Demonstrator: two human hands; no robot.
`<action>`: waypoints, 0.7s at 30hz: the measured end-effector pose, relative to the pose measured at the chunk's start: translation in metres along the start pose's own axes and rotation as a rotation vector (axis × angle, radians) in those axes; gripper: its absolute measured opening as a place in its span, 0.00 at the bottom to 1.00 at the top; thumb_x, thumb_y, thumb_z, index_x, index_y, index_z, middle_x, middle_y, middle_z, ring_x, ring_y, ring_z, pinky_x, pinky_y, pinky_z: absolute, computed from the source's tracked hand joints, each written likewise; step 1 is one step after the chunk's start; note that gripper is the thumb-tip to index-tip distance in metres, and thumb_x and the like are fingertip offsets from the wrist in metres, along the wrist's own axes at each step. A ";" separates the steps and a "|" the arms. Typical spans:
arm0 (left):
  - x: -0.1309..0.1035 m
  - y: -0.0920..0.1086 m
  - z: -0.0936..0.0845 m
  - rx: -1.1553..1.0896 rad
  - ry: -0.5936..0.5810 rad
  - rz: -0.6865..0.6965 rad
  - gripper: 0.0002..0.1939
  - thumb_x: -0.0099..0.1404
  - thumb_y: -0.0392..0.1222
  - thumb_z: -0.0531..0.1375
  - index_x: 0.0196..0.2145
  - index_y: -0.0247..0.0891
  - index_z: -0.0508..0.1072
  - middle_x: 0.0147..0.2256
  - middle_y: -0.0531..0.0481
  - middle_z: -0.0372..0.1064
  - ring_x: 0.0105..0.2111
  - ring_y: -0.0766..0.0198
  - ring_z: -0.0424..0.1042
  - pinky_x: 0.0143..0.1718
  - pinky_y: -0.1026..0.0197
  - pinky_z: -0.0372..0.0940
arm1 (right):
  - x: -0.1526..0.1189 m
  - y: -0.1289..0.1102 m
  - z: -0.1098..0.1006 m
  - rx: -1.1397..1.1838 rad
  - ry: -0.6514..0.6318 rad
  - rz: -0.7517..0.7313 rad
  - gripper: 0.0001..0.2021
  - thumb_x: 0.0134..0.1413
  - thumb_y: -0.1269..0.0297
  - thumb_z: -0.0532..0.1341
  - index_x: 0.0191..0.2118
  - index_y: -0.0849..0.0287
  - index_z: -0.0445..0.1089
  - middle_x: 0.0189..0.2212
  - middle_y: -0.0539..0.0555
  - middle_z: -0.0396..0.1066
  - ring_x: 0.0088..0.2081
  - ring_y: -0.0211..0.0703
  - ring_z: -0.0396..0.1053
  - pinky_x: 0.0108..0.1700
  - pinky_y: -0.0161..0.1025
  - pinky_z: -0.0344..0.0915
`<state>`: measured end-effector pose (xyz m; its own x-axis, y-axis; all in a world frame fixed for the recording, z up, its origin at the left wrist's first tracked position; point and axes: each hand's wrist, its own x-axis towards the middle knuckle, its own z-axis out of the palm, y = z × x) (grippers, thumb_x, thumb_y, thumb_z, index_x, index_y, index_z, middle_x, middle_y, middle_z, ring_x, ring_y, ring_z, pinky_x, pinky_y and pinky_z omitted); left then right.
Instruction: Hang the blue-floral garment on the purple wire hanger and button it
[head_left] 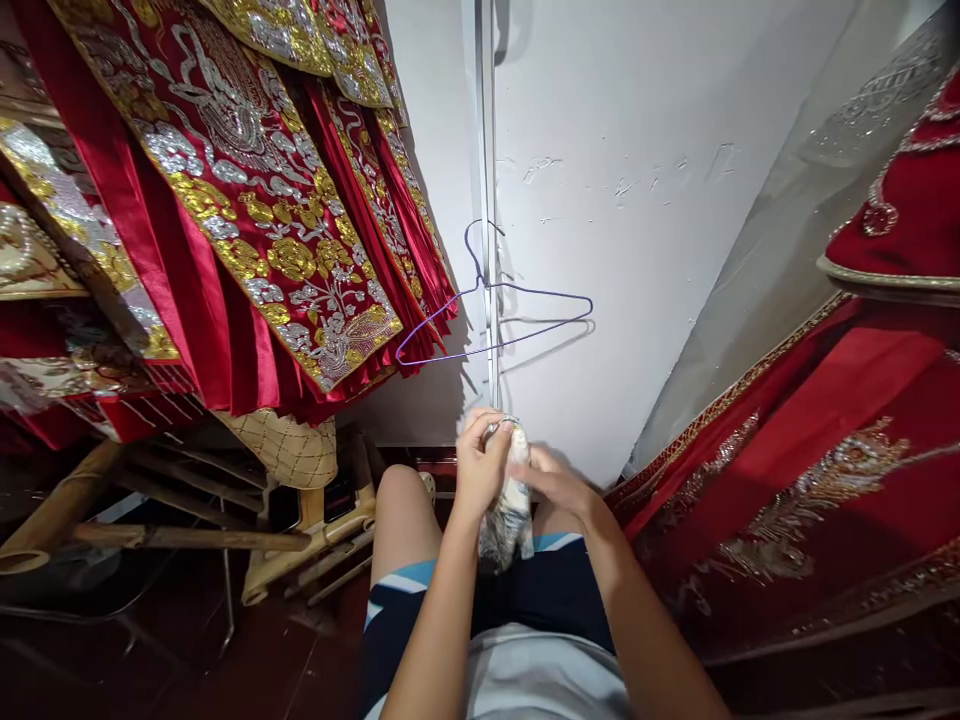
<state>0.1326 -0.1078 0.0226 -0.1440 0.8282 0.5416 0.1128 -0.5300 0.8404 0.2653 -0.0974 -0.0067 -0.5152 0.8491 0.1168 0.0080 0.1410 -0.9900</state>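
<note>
My left hand [480,465] is closed on the upper end of a bunched piece of patterned cloth [516,500], pale with grey and yellowish tones. The thumb lies over its gathered top edge. Below the grip the cloth hangs loosely over my lap. Close on its right side is my right hand [553,480], slightly smeared by motion, with its thumb and fingers apart. Whether it touches the cloth I cannot tell. Above both hands, a purple wire hanger [529,345] hangs against the white wall.
Red garments embroidered in gold and silver [292,230] hang at the left. More red embroidered fabric [810,470] fills the right side. A bamboo chair [322,545] stands low at the left. A thin metal strip [487,150] runs down the wall.
</note>
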 end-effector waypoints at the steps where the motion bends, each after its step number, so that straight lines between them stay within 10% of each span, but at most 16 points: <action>1: 0.000 -0.002 -0.006 0.028 0.011 -0.004 0.14 0.66 0.53 0.60 0.33 0.40 0.75 0.44 0.43 0.68 0.50 0.53 0.68 0.52 0.54 0.64 | 0.002 -0.004 0.000 -0.047 -0.059 0.033 0.19 0.52 0.50 0.65 0.44 0.58 0.73 0.37 0.55 0.75 0.38 0.47 0.72 0.40 0.40 0.68; 4: -0.005 -0.011 -0.032 0.023 -0.192 -0.179 0.16 0.66 0.57 0.58 0.38 0.42 0.73 0.39 0.45 0.70 0.43 0.55 0.71 0.45 0.55 0.68 | 0.014 -0.022 -0.009 -0.126 -0.045 0.024 0.10 0.49 0.62 0.65 0.37 0.62 0.74 0.31 0.53 0.75 0.34 0.46 0.71 0.36 0.38 0.66; 9: -0.019 -0.025 -0.076 0.231 -0.674 -0.338 0.18 0.64 0.57 0.60 0.39 0.41 0.76 0.38 0.47 0.76 0.40 0.52 0.73 0.41 0.56 0.68 | 0.064 -0.058 -0.041 -0.164 0.297 -0.412 0.11 0.44 0.70 0.58 0.35 0.60 0.74 0.36 0.53 0.76 0.41 0.47 0.72 0.45 0.39 0.67; 14: 0.017 -0.021 -0.126 0.970 -0.668 -0.255 0.20 0.68 0.54 0.51 0.28 0.39 0.73 0.31 0.41 0.75 0.35 0.46 0.74 0.41 0.51 0.64 | 0.128 -0.060 -0.075 -0.242 0.519 -0.437 0.18 0.49 0.66 0.57 0.47 0.59 0.73 0.50 0.58 0.74 0.51 0.48 0.69 0.55 0.43 0.62; 21: 0.098 0.001 -0.172 1.210 -0.501 0.011 0.20 0.62 0.59 0.55 0.26 0.39 0.69 0.36 0.37 0.73 0.41 0.45 0.72 0.41 0.52 0.63 | 0.122 -0.045 -0.097 -0.412 0.509 -0.285 0.09 0.47 0.59 0.58 0.25 0.59 0.68 0.24 0.49 0.68 0.29 0.43 0.63 0.34 0.37 0.57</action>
<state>-0.0509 -0.0580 0.0794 0.2124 0.9412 0.2628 0.9553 -0.2566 0.1467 0.2846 0.0494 0.0594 -0.0821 0.8686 0.4887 0.3080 0.4885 -0.8164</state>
